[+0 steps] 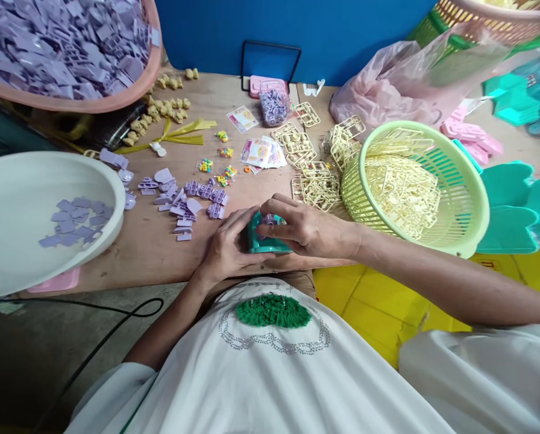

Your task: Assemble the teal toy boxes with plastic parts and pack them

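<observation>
Both my hands meet at the near edge of a wooden table (161, 241). My left hand (228, 247) grips the left side of a small teal plastic case (265, 243). My right hand (297, 226) lies over the case's top, its fingertips pinching a small purple plastic part (268, 219) down onto it. Just beyond my hands lies a row of loose purple parts (193, 198), flat and spread over the wood.
A white bowl (21, 253) with a few purple pieces sits at left, a pink basin (84, 103) heaped with purple parts behind it. A pale green basket (473, 199) of cream plastic frames stands at right. Stickers (261, 152), coloured beads and cream frames (313, 187) lie mid-table.
</observation>
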`<state>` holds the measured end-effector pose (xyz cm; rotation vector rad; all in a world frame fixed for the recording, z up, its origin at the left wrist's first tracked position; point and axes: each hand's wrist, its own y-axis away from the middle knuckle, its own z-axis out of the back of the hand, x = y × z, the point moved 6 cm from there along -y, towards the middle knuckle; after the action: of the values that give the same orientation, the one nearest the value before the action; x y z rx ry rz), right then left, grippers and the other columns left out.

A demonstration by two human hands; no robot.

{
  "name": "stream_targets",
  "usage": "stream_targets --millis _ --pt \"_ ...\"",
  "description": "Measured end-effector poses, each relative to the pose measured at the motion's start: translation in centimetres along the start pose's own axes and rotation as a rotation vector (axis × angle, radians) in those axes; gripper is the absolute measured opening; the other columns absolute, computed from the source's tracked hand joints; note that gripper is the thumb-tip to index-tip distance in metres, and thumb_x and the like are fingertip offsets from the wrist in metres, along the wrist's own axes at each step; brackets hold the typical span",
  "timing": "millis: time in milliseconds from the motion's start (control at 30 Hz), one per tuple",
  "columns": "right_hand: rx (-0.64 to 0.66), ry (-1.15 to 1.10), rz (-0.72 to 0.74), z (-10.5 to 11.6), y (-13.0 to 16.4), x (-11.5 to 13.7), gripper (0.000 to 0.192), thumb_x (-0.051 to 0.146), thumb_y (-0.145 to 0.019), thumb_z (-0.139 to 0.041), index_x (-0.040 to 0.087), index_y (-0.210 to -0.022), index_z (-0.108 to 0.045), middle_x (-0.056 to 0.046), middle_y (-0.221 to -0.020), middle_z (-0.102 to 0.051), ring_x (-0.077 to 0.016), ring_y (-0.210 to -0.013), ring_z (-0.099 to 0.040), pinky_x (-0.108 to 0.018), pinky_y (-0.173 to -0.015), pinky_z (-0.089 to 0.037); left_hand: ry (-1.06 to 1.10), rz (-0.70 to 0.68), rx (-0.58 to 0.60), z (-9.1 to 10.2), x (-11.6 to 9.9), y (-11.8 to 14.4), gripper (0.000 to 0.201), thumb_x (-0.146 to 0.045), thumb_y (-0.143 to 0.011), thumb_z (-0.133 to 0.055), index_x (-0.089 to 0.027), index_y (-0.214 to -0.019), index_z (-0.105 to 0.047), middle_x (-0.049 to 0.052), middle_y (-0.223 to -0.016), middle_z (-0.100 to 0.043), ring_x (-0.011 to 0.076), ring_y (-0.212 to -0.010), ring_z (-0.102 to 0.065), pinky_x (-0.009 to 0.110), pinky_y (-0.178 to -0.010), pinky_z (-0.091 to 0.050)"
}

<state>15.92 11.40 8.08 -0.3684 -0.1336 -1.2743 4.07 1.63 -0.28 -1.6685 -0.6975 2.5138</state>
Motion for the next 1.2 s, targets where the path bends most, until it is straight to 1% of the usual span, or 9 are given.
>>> stream_targets --millis 167,333,433,567,700,800,967,1067,1200 --pt "0.015 0.13 -0.022 -0.4 0.0 0.7 0.025 0.028 -0.111 -0.052 0.011 -0.115 -0.07 -0.018 -0.113 -0.059 -0.0276 -0.105 -0.053 -0.04 -0.084 -0.052 -0.019 0.006 0.002 0.0 0.4 0.1 0.092 -0.053 -0.076 -0.095 -0.023 -0.155 -0.057 0.016 -0.144 -0.07 0.0354 -0.134 -0.067 0.048 -0.116 -0.055" --pt "0.06 0.039 0.028 0.0 -0.2 0.2 0.027 0.03 -0.112 -0.051 0.012 -0.115 -0.07 -0.016 -0.112 -0.059 -0.0257 -0.104 -0.055 -0.036 -0.081 -0.052 -0.003 -0.005 0.005 -0.1 -0.1 -0.3 0.089 -0.053 -0.075 -0.096 -0.022 -0.151 -0.061 0.016 -0.142 -0.071 0.0343 -0.132 -0.069 0.047 -0.113 -0.057" --pt "0.078 -0.007 0.06 0.3 -0.2 -0.1 0.026 0.03 -0.111 -0.054 0.011 -0.116 -0.072 -0.019 -0.12 -0.062 -0.0264 -0.111 -0.058 -0.038 -0.087 -0.054 0.001 0.012 0.013 -0.1 0.1 -0.4 0.086 -0.053 -0.074 -0.096 -0.021 -0.147 -0.064 0.017 -0.138 -0.073 0.0342 -0.13 -0.07 0.048 -0.113 -0.058" --pt "0.14 -0.018 0.152 0.4 -0.5 0.1 0.03 0.027 -0.112 -0.051 0.01 -0.13 -0.069 -0.021 -0.129 -0.067 -0.0256 -0.115 -0.063 -0.043 -0.101 -0.054 0.028 0.012 0.072 0.4 0.8 -0.7 0.089 -0.055 -0.071 -0.098 -0.021 -0.146 -0.065 0.018 -0.142 -0.071 0.0355 -0.133 -0.069 0.05 -0.114 -0.057" --pt "0.195 -0.048 0.196 0.9 -1.0 0.0 0.037 0.022 -0.113 -0.046 0.008 -0.143 -0.063 -0.022 -0.133 -0.069 -0.0258 -0.121 -0.065 -0.042 -0.104 -0.054 0.07 -0.008 0.163 1.1 1.3 -1.3 0.091 -0.056 -0.069 -0.098 -0.02 -0.146 -0.066 0.019 -0.144 -0.071 0.036 -0.134 -0.069 0.05 -0.114 -0.058" --pt "0.248 -0.053 0.22 1.2 -1.5 -0.3 0.035 0.019 -0.113 -0.044 0.012 -0.136 -0.069 -0.02 -0.131 -0.071 -0.0248 -0.121 -0.065 -0.04 -0.101 -0.056 0.09 -0.009 0.206 1.5 1.4 -1.7 0.09 -0.056 -0.066 -0.1 -0.02 -0.143 -0.068 0.018 -0.141 -0.072 0.0361 -0.133 -0.07 0.05 -0.114 -0.058" --pt "0.252 -0.072 0.287 1.3 -2.2 -0.8 0.035 0.019 -0.114 -0.041 0.008 -0.119 -0.074 -0.019 -0.122 -0.071 -0.0271 -0.123 -0.06 -0.04 -0.104 -0.054 0.104 -0.04 0.262 1.6 1.2 -1.8 0.078 -0.054 -0.071 -0.097 -0.017 -0.135 -0.071 0.019 -0.139 -0.073 0.0343 -0.133 -0.07 0.047 -0.114 -0.058" --pt "0.282 -0.119 0.334 1.3 -2.5 -0.7 0.034 0.017 -0.113 -0.04 0.008 -0.113 -0.073 -0.02 -0.12 -0.07 -0.0268 -0.117 -0.06 -0.042 -0.106 -0.052 0.103 -0.029 0.272 1.6 1.2 -1.8 0.079 -0.05 -0.068 -0.1 -0.015 -0.133 -0.072 0.019 -0.138 -0.073 0.0344 -0.133 -0.07 0.047 -0.114 -0.058" --pt "0.316 -0.182 0.343 1.2 -2.7 -0.7 0.032 0.016 -0.11 -0.045 0.009 -0.131 -0.068 -0.019 -0.125 -0.07 -0.0269 -0.123 -0.06 -0.044 -0.112 -0.05 0.114 -0.024 0.271 1.6 1.2 -1.9 0.082 -0.048 -0.065 -0.102 -0.015 -0.134 -0.072 0.019 -0.139 -0.073 0.035 -0.132 -0.07 0.047 -0.114 -0.058"
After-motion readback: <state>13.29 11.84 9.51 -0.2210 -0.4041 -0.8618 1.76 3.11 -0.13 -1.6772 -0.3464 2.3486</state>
